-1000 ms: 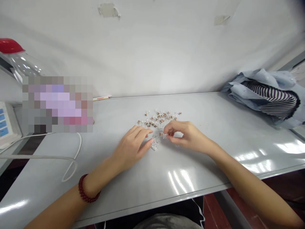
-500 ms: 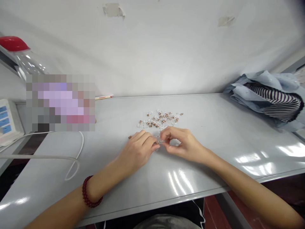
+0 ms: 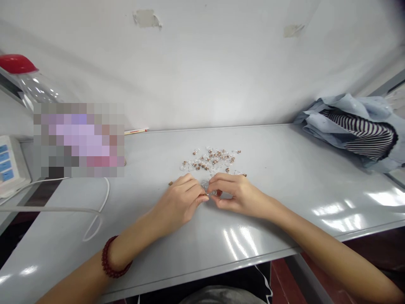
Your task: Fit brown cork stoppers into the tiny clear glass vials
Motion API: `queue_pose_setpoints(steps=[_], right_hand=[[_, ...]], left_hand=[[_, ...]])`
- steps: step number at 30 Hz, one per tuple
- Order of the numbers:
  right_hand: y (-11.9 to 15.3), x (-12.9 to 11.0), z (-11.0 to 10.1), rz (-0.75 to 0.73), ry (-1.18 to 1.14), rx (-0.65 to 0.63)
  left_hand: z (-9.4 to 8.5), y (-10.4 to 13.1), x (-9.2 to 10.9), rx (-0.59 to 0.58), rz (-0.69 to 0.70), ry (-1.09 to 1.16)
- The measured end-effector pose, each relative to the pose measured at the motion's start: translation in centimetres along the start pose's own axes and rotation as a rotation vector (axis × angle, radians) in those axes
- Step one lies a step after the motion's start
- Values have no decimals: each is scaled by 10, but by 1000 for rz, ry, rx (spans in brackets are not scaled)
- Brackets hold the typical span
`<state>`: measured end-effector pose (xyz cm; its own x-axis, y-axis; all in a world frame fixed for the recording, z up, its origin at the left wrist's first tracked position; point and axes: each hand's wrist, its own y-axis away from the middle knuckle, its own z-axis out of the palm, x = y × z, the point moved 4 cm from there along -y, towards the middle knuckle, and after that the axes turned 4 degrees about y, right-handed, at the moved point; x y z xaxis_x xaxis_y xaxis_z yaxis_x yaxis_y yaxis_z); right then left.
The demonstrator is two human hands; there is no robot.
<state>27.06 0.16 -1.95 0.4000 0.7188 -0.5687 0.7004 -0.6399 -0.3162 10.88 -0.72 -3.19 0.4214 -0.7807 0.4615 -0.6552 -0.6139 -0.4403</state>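
My left hand (image 3: 182, 196) is closed in a pinch at its fingertips on a small brown cork (image 3: 206, 194). Just to its right, my right hand (image 3: 236, 192) pinches a tiny clear glass bottle (image 3: 213, 193) between thumb and fingers. Cork and bottle are very close together; whether they touch is too small to tell. Behind both hands lies a loose pile of small glass bottles with cork stoppers (image 3: 215, 157). A separate cork (image 3: 171, 183) rests left of my left fingers. More clear glass lies partly hidden behind my right fingers.
A power strip (image 3: 11, 164) and white cables (image 3: 104, 194) occupy the left, near a blurred-out item (image 3: 82, 139) and a clear red-capped bottle (image 3: 19, 63). A thin white stick (image 3: 136, 131) lies by the wall. Blue and striped cloth (image 3: 363, 126) is bundled at the right.
My fingertips have shifted slightly toward me, and the small bottle now shows in my right fingers. Another corked bottle has come to lie behind my right hand. The view has tilted slightly.
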Motion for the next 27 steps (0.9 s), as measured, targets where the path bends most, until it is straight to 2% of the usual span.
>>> queue_pose_setpoints(steps=[3, 7, 12, 17, 21, 24, 27], right_hand=[[2, 5, -3, -12, 21, 6], [6, 22, -19, 45, 63, 55], [4, 34, -25, 112, 128, -53], [5, 32, -18, 89, 101, -124], [0, 39, -24, 106, 87, 14], [-23, 51, -28, 134, 149, 90], [-61, 67, -22, 123, 310, 16]], left_hand=[[-4, 2, -3, -20, -25, 54], [-21, 6, -20, -7, -132, 36], [-33, 8, -33, -63, -185, -90], [-23, 8, -32, -93, -180, -197], [-9, 8, -37, -109, -162, -214], [-3, 6, -41, -91, -151, -262], [-2, 4, -42, -72, -144, -304]])
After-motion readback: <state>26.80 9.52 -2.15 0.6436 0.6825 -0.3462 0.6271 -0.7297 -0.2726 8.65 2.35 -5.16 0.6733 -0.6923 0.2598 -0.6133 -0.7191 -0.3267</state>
